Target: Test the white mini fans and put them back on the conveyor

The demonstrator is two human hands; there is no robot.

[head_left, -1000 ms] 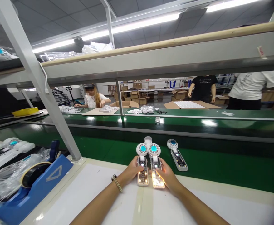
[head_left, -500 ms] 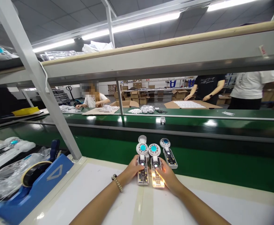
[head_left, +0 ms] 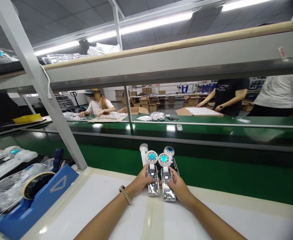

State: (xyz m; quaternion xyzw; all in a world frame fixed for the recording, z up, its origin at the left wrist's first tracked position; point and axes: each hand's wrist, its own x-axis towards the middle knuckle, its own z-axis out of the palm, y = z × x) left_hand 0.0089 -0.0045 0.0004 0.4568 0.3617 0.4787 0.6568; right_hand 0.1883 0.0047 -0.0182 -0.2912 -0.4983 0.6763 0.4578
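Note:
My left hand (head_left: 139, 182) is closed around a handheld fan (head_left: 153, 185) with a clear handle, a visible circuit board and a white round head with a blue centre. A matching fan (head_left: 169, 191) is in my right hand (head_left: 182, 189), the thumb pressed on the front of its handle. Both fans stand side by side, heads up, above the near table edge. Beyond them on the green belt lie a white fan (head_left: 143, 152) at the left and another clear-handled fan (head_left: 170, 151) at the right, each partly hidden by the held ones.
A blue tape dispenser (head_left: 41, 200) and bagged fans (head_left: 16, 151) stand at the left, beside a slanted metal post (head_left: 40, 80). A shelf (head_left: 161, 60) crosses overhead. On the far green belt (head_left: 211, 130) lies a small white part (head_left: 179, 127). Co-workers are across the line.
The orange glow in the right-hand fan's handle has gone out. Both fans on the near belt have shifted left, while the small far-belt part has slid right. The co-worker in black leans further right.

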